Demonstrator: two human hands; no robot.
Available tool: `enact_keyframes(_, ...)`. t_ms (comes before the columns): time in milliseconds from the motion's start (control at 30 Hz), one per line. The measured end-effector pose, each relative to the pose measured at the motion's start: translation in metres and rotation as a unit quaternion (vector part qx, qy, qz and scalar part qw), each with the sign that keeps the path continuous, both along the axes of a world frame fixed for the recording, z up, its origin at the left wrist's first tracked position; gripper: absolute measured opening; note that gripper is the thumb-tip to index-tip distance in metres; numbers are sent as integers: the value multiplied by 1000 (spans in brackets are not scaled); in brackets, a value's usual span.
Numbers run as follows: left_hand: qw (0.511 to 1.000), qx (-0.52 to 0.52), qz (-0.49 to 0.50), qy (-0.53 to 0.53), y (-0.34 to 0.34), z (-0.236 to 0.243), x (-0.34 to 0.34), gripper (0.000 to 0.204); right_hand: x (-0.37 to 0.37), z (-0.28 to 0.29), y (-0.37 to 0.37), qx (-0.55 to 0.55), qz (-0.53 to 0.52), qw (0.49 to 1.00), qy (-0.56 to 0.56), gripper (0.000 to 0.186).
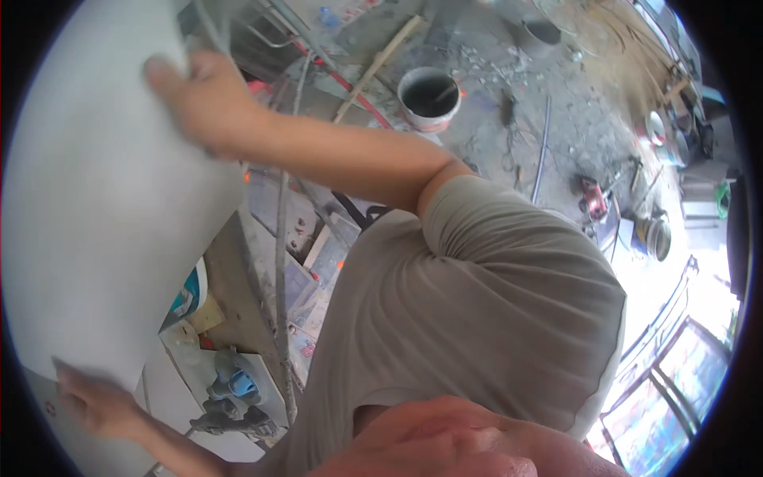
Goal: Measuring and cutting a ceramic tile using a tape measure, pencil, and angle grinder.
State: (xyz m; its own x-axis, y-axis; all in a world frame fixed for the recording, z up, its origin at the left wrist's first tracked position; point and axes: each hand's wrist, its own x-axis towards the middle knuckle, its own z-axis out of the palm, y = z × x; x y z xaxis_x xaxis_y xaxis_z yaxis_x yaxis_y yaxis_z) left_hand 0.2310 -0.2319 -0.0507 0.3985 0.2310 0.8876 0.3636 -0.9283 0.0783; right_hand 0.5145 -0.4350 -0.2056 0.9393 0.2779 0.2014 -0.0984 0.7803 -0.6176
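Note:
I hold a large white tile (103, 207) that fills the left side of the view. My right hand (203, 99) grips its upper edge, with the arm reaching across from my grey-sleeved shoulder. My left hand (95, 405) holds its lower corner at the bottom left, fingers wrapped over the edge. Both hands look blurred. The tile hides whatever lies behind it.
Below the tile, a blue-grey power tool (230, 393) lies on a pale slab. A white bucket (429, 97) with dark contents stands on the rubble-strewn concrete floor, near metal rods (280, 262) and a red hose (358, 91). A red tool (594, 197) and another bucket (658, 237) sit at the right.

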Motion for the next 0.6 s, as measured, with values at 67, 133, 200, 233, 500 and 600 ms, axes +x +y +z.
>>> enact_keyframes(67,995,-6,-90,53,-11,-24,42,33,41,-32,-33,19,-51,997,48,40)
enact_keyframes(133,987,-44,-133,79,-40,-63,108,28,86,-77,-82,-28,-113,990,83,43)
enact_keyframes(200,963,-130,-191,140,-63,-86,158,28,119,-107,-124,40,-186,980,60,43)
enact_keyframes(233,943,-133,-216,214,-85,-100,199,30,144,-136,-157,7,-204,975,92,45)
enact_keyframes(500,773,-340,-481,235,-322,-252,528,48,244,-309,-408,-432,-453,749,216,50)
enact_keyframes(600,661,-589,-386,259,-380,-393,626,79,244,-357,-484,-343,-483,768,242,48)
